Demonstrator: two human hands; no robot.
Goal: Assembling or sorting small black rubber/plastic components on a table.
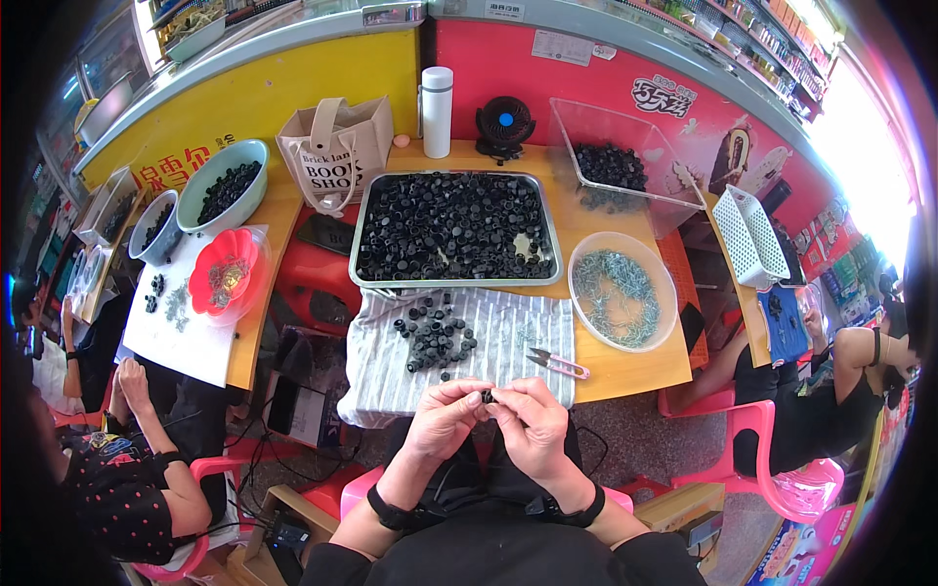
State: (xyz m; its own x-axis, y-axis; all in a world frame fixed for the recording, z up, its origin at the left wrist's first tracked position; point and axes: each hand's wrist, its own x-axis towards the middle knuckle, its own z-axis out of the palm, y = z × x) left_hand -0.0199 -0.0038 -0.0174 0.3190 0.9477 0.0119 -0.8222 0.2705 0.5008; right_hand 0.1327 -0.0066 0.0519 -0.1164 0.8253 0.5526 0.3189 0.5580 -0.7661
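Observation:
My left hand (446,422) and my right hand (532,426) meet over the near edge of the table. Their fingertips are closed on a small black cap-like piece (488,397), mostly hidden by the fingers. Just beyond them a striped grey cloth (376,376) bears a loose pile of small black caps (437,339). Pink-handled thread snips (559,363) lie on the cloth near my right hand. Behind the cloth, a metal tray (459,284) is heaped with black caps. To its right a round clear tub (670,305) holds thin bluish metal pieces, too fine to make out.
A white bottle (437,112), a small black fan (505,122) and a canvas tote bag (337,151) stand along the back. A clear bin (625,195) holds more black pieces. People sit at both sides; a red bowl (210,264) and green basin (256,156) are on the left table.

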